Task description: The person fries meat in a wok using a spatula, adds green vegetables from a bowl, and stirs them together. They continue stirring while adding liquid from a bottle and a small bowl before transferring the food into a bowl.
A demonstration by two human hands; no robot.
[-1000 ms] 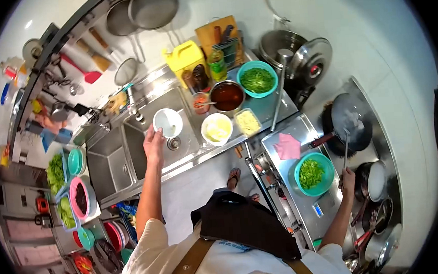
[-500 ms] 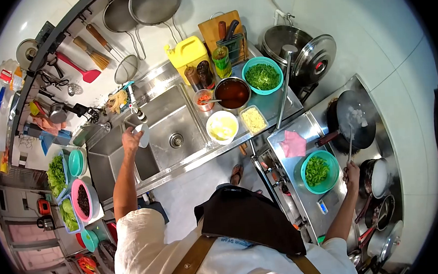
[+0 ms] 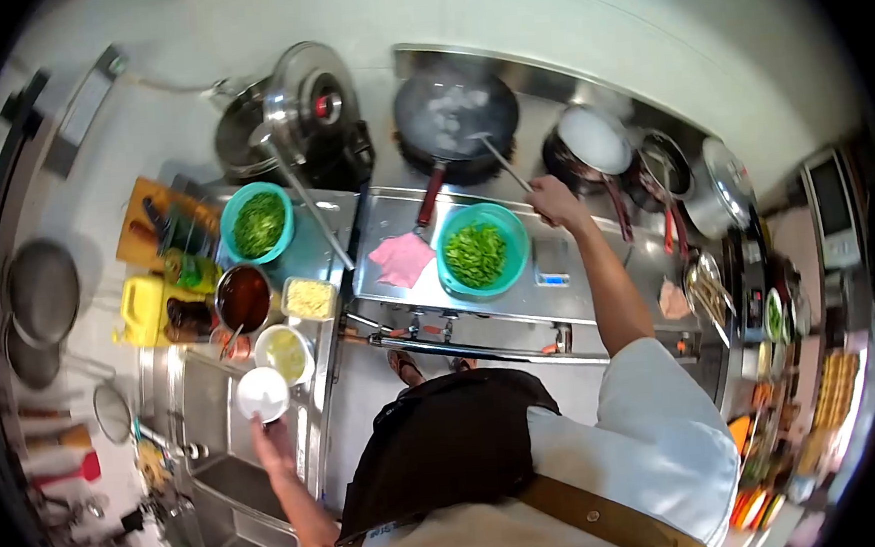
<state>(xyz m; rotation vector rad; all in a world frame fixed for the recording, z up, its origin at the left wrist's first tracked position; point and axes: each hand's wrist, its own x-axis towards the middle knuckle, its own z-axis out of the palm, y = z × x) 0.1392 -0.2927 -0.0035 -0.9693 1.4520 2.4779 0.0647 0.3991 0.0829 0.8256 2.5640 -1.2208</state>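
A small white bowl [image 3: 262, 392] is gripped in my left hand [image 3: 276, 444], over the edge of the sink [image 3: 204, 388]. Right beside it stands a white bowl with pale yellow contents [image 3: 286, 354]. My right hand [image 3: 557, 202] is closed round the handle of a long-handled metal cooking utensil [image 3: 506, 161], whose head reaches into the wok [image 3: 457, 97]. White pieces [image 3: 452, 102] lie in the wok amid steam, and the utensil's head is blurred. Below the wok, a teal bowl of chopped greens [image 3: 478, 253] sits near a pink cloth [image 3: 402, 261].
A pot of dark red liquid [image 3: 243, 297], a tub of minced garlic [image 3: 309, 299] and a teal bowl of shredded greens [image 3: 258, 222] crowd the left counter. Behind them is a large lidded pot [image 3: 307, 101]. Further pans [image 3: 595, 139] stand right of the wok.
My view has swung right toward the stove. My left hand has brought the white bowl from under the tap to beside the yellow-filled bowl. My right hand keeps the utensil in the wok.
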